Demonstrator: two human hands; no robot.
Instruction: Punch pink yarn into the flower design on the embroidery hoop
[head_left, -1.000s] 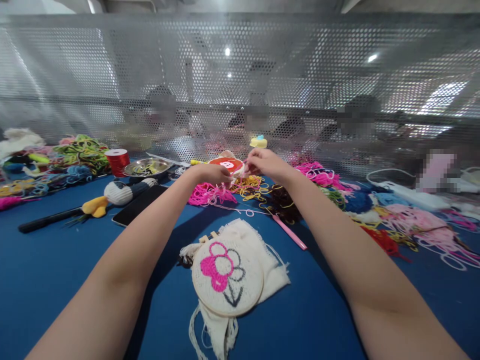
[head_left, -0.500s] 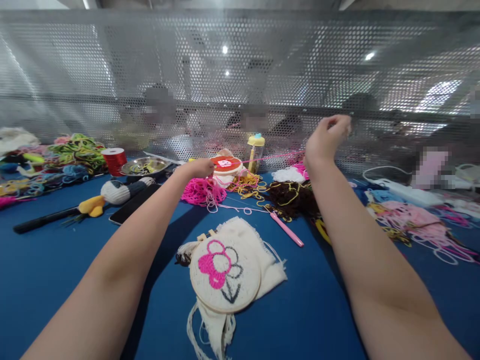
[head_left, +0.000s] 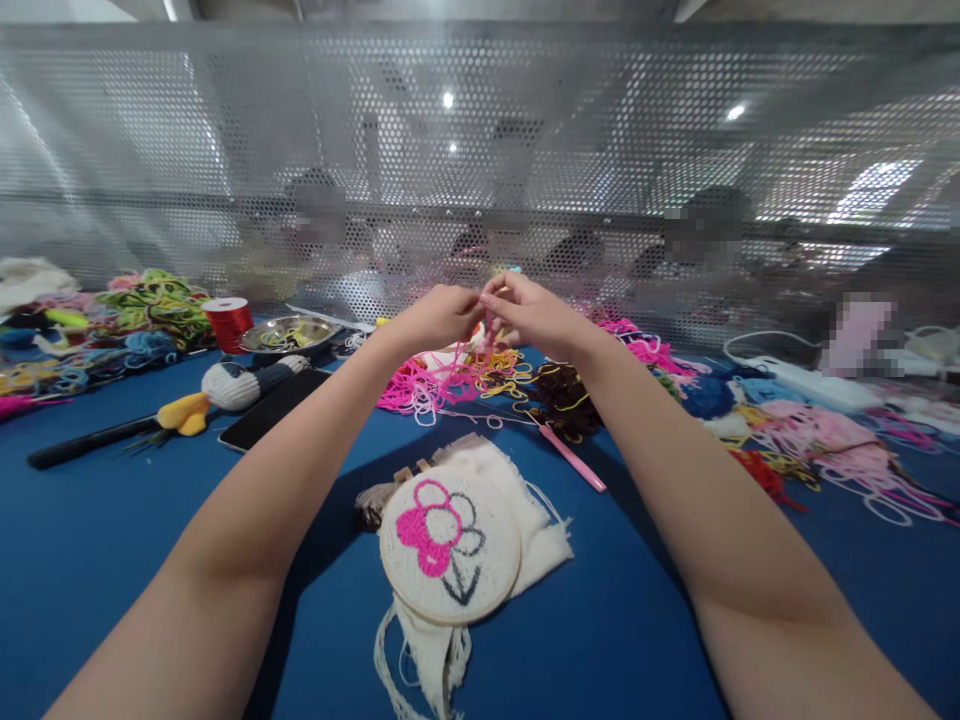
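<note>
Hands (head_left: 531, 318) together above pink yarn (head_left: 409, 388).

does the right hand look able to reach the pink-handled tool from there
Likely yes: the pink-handled tool lies on the blue tabletop with its handle uncovered, though the right hand seems to pinch pink yarn and may need to let go.

Head-worn view, forward and down
</note>
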